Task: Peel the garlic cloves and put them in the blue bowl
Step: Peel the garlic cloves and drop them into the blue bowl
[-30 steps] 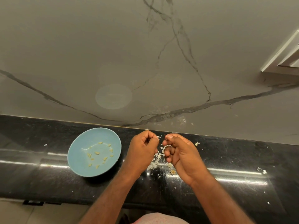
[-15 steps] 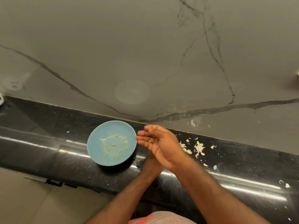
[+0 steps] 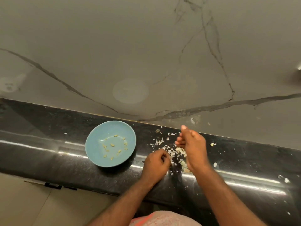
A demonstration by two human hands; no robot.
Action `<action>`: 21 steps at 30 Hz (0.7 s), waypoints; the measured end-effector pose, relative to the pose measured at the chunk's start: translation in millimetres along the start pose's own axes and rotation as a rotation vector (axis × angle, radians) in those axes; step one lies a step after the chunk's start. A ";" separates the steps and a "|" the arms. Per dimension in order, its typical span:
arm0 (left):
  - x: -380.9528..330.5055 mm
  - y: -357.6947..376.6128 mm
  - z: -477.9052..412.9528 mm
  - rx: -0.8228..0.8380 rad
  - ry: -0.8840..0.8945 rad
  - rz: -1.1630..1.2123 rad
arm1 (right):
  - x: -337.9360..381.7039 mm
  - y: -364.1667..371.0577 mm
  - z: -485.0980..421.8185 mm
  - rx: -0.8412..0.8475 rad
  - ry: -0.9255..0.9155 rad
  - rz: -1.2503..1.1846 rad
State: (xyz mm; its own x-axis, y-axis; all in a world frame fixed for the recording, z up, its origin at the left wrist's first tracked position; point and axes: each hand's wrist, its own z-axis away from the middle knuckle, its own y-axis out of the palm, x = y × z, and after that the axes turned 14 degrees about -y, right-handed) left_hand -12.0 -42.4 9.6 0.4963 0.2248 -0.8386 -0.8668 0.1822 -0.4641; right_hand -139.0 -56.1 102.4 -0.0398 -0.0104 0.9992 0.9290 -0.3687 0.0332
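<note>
The right hand (image 3: 192, 147) has drawn back from the blue bowl (image 3: 95, 149) to the papery skins (image 3: 171, 153) beside it, joining the left hand (image 3: 155, 163); both have bent fingers, but whether they hold a clove is hidden. About a dozen small pale peeled cloves (image 3: 112, 145) lie in the smooth shallow bowl on the glossy black counter (image 3: 48, 144); any unpeeled ones left I cannot make out.

No legible text, label, brand, number or sign in view: none on blue bowl (image 3: 95, 144), none on black counter (image 3: 40, 128), none on marble wall (image 3: 97, 46)
</note>
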 end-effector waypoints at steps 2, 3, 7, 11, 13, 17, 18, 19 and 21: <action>3.7 4.3 0.5 -0.024 0.062 -0.032 | -12.1 -36.5 4.1 0.076 -0.035 0.298; 3.8 5.8 0.0 -0.038 0.080 -0.030 | -20.2 -50.2 6.7 0.113 -0.033 0.435; 1.1 9.4 -5.4 -0.088 0.066 0.058 | -32.3 -78.5 18.0 0.023 -0.043 0.628; -3.1 12.4 -8.1 -0.123 0.027 0.027 | -37.4 -67.6 21.2 0.187 -0.045 0.737; -2.6 13.9 -8.0 -0.147 0.056 -0.025 | -40.7 -60.2 16.3 0.252 -0.115 0.856; -0.1 15.3 -7.7 -0.176 0.089 -0.096 | -45.8 -43.3 -1.9 0.432 -0.237 1.078; 1.2 15.5 -7.6 -0.174 0.093 -0.107 | -48.1 -40.0 -5.6 0.481 -0.241 1.120; 2.7 16.0 -7.9 -0.171 0.097 -0.116 | -50.3 -37.5 -7.7 0.515 -0.239 1.156; 4.7 17.1 -8.4 -0.168 0.101 -0.133 | -53.9 -35.6 -8.1 0.529 -0.239 1.182</action>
State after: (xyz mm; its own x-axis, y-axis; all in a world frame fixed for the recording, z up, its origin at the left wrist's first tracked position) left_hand -24.9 -46.3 -4.7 0.6069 0.1108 -0.7870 -0.7940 0.0399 -0.6066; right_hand -172.9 -49.9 47.1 0.9056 0.1097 0.4098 0.3915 0.1559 -0.9069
